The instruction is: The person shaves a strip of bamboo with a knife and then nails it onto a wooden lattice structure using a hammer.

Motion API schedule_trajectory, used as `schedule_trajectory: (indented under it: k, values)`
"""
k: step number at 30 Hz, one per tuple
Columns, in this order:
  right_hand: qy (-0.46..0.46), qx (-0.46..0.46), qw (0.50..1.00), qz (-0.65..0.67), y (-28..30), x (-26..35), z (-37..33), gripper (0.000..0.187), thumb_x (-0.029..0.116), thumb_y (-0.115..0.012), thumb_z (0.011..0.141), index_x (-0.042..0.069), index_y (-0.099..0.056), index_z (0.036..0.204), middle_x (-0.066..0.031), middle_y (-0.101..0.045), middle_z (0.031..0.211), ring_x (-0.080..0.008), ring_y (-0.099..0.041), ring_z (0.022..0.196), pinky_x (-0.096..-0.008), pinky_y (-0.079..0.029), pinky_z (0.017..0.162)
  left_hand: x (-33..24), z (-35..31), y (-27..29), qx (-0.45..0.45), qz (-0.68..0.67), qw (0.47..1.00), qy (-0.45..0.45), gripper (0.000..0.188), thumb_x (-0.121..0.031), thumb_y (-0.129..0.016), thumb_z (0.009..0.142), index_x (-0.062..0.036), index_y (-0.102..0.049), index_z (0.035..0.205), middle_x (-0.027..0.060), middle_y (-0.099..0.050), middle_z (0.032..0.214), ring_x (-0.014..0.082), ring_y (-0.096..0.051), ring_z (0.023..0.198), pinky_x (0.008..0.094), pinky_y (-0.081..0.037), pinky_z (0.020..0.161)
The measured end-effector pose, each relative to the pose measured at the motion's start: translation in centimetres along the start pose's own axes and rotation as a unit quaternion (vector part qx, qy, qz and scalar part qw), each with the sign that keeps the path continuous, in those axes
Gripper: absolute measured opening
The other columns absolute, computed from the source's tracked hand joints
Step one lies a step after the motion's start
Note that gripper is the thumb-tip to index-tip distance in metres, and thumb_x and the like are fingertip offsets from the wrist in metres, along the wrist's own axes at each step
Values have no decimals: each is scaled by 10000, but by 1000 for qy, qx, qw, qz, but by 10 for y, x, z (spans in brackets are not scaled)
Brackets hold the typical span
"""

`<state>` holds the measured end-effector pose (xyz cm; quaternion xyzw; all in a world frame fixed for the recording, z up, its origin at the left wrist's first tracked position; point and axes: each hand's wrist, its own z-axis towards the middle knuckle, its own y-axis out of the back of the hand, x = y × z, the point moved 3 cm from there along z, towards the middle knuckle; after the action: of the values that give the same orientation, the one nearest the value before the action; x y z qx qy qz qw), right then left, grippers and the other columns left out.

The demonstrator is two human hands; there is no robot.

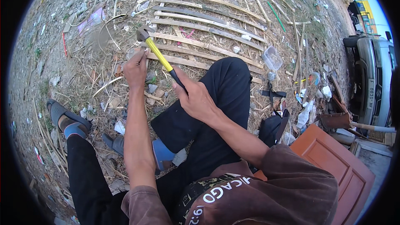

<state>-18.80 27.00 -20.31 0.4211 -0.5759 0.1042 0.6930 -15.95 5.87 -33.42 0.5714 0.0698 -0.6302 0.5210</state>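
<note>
My right hand [195, 99] is wrapped round the black grip of a claw hammer [160, 56] with a yellow shaft. The dark metal hammer head is raised at the far end, just above my left fingertips. With its fingers pinched together, my left hand [136, 70] is at the left end of a row of bamboo slats [187, 49]. Whatever sits between those fingertips is too small to make out. Several slats lie roughly parallel on the ground, their left ends crossing an upright strip [160, 6].
Dry grass, stones and scraps cover the ground. To the right are a clear plastic container [271, 58], a black bag [271, 131] and loose sticks [301, 50]. A reddish-brown panel [333, 166] lies close by my right side, and a parked vehicle [373, 75] stands beyond.
</note>
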Motion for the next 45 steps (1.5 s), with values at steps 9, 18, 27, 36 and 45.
schedule_trajectory:
  k: [9, 18, 27, 36, 45]
  values:
    - [-16, 7, 1000, -4, -1, -4, -1, 458, 67, -565, 951, -4, -453, 1389, -301, -609, 797, -466, -624, 729, -424, -494, 630, 2, 0, -3, -17, 21, 1000, -14, 179, -158, -727, 863, -69, -746, 1018, 159, -717, 842, 303, -700, 698, 359, -523, 634]
    - [-18, 26, 999, -15, -4, -11, 1, 543, 36, -556, 921, 61, -392, 1438, -306, -605, 832, -499, -601, 746, -521, -459, 644, -8, 3, 0, -16, 54, 998, -25, 132, -184, -701, 885, -105, -738, 984, 155, -691, 801, 349, -660, 667, 389, -496, 589]
    - [-41, 23, 999, -20, 1, -9, 2, 479, 59, -570, 937, 14, -439, 1395, -298, -617, 817, -472, -626, 748, -468, -485, 649, -17, 4, -1, -22, 80, 995, -50, 107, -196, -686, 886, -124, -714, 960, 118, -697, 840, 361, -648, 699, 413, -496, 592]
    - [-61, 26, 998, 1, 1, -15, 3, 460, 41, -559, 921, 20, -449, 1367, -303, -608, 812, -486, -613, 743, -508, -469, 636, -17, 1, -1, 2, 110, 994, -23, 145, -207, -685, 892, -99, -733, 976, 106, -722, 926, 330, -688, 784, 387, -532, 655]
    - [-29, 14, 999, -1, -1, -15, 5, 444, 34, -561, 920, -8, -464, 1351, -305, -608, 793, -478, -620, 718, -490, -477, 617, -12, 2, -1, -12, 129, 991, -34, 155, -202, -682, 892, -98, -746, 988, 113, -726, 972, 329, -698, 814, 387, -548, 687]
